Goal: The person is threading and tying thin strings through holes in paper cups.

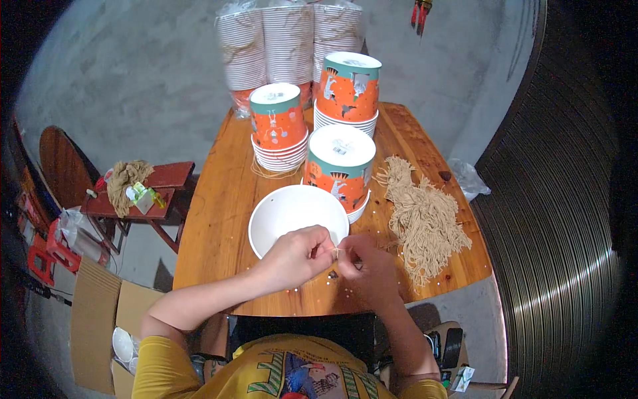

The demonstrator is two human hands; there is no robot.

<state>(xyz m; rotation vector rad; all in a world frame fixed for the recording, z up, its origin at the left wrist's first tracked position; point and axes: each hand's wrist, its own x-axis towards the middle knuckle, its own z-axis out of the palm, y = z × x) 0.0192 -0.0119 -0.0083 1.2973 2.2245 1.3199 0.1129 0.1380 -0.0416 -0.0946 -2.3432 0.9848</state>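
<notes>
A white paper bucket (292, 213) lies at the near middle of the table, its open mouth facing me and a small hole in its wall. At its near right rim my left hand (302, 256) pinches a thin beige string (335, 249). My right hand (369, 269) is closed on the same string, fingertips almost touching those of the left. How the string runs at the rim is hidden by my fingers. Right of my hands lies a loose pile of beige strings (428, 229). Just behind the bucket stands an upside-down stack of orange and green paper buckets (337, 176).
Two more upturned bucket stacks (278, 126) (349, 90) stand farther back on the wooden table (226, 199). Tall plastic-wrapped stacks (287, 46) rise behind them. At left, a red bench (169, 176) bears more string. A cardboard box (100, 312) sits at lower left.
</notes>
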